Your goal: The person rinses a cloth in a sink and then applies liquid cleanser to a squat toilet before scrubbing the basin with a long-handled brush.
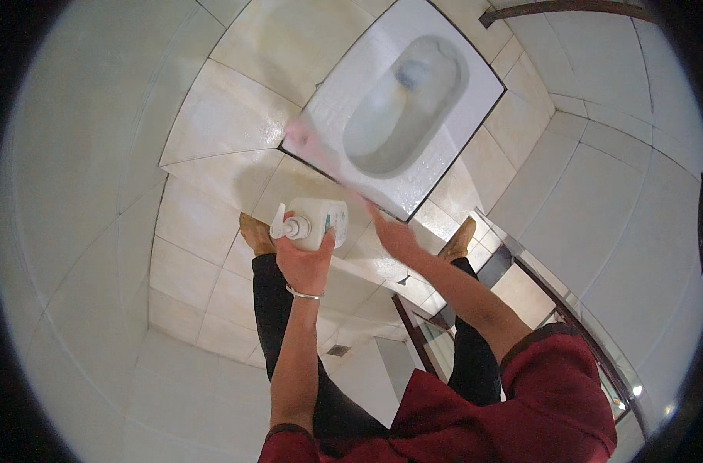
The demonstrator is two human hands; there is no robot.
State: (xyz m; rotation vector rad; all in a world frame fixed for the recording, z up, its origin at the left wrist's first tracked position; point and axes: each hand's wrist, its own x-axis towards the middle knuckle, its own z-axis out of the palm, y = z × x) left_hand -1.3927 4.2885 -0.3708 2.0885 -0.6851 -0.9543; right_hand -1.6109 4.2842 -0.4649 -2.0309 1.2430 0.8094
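My left hand [305, 260] grips a white pump bottle [319, 209] by its body. The bottle's pump head points up towards me, and a label with writing is on its side. In my right hand [393, 234] is a pink long-handled tool [313, 147], probably a brush, blurred by motion. Its wide end is over the near left corner of a white squat toilet [380, 98]; whether it touches the rim cannot be told. The toilet is set into the tiled floor in front of me, with water in its bowl and wet spots on its rim.
Beige floor tiles [198, 116], shiny and wet in places, surround the toilet. My feet stand apart on them. Pale tiled walls rise left and right. A glass panel with a metal-edged track [536, 260] runs at the right. Behind me is a small floor drain [338, 350].
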